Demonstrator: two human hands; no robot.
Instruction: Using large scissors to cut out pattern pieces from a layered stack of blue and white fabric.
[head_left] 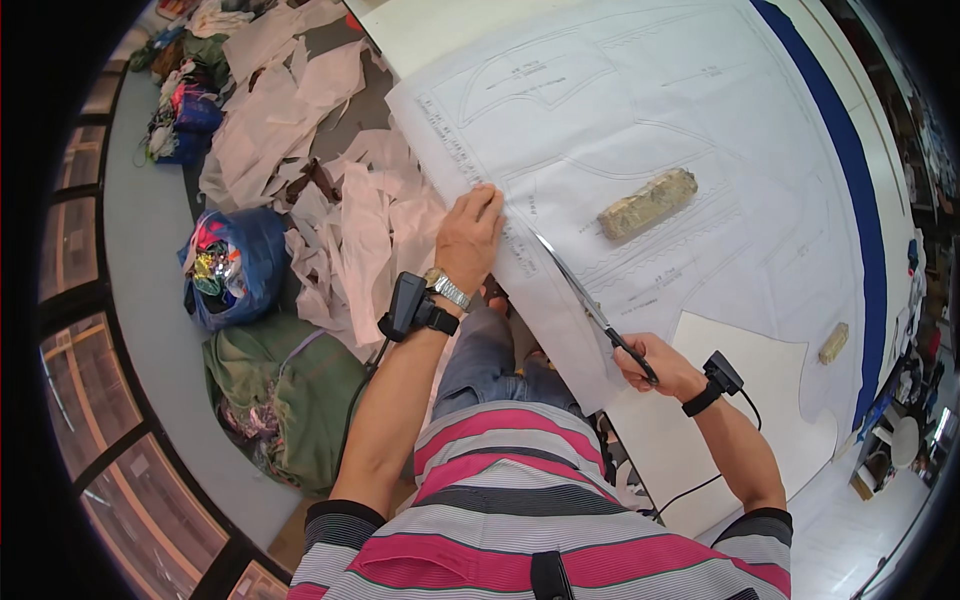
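Note:
A large white sheet of pattern paper (680, 120) with printed outlines covers the table. At its left edge my left hand (470, 235) grips the paper, fingers pressed together. My right hand (655, 365) holds a pair of scissors (573, 283) by the black handles. The blades lie along the paper and point up and left toward my left hand. Their tips are a short way from my left fingers; I cannot tell how far the blades are parted. An oblong, brownish wrapped block (648, 203) rests on the sheet beyond the scissors.
A smaller block (833, 343) sits at the right, near a dark blue strip (850, 190). White card (740, 375) lies by my right wrist. Paper scraps (290, 95) cover the floor at left, beside a blue bag (262, 265) of colourful scraps and a green sack (285, 385).

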